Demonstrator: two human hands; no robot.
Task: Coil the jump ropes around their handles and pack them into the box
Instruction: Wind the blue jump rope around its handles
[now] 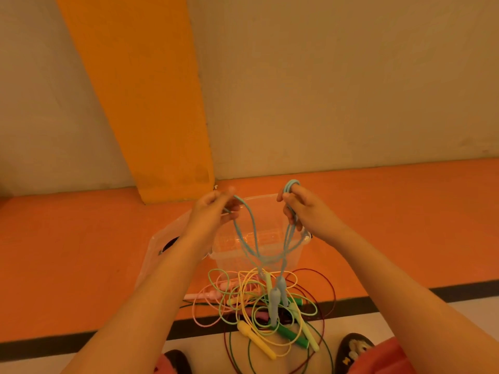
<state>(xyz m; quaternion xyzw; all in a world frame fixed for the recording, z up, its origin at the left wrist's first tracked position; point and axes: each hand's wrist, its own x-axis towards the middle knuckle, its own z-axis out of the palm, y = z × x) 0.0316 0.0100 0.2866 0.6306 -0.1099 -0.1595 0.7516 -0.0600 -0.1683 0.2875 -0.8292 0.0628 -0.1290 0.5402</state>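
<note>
A light blue jump rope [249, 238] hangs in loops between both hands, above the floor. My left hand [213, 211] pinches one loop of it. My right hand [299, 209] grips several gathered strands, with a bight sticking up above the fingers. Its two blue handles [275, 300] dangle side by side over the pile. Behind the rope stands a clear plastic box [293, 255], open at the top. On the floor in front of the box lies a tangled pile of ropes [243, 300]: pink, yellow, green and dark red, with yellow handles [256, 340] and a green handle [290, 336].
The box's clear lid [162, 255] lies flat on the orange floor to the left of the box. A black floor stripe [405, 295] runs across near my feet [353, 349]. A wall with an orange pillar [151, 103] rises right behind the box.
</note>
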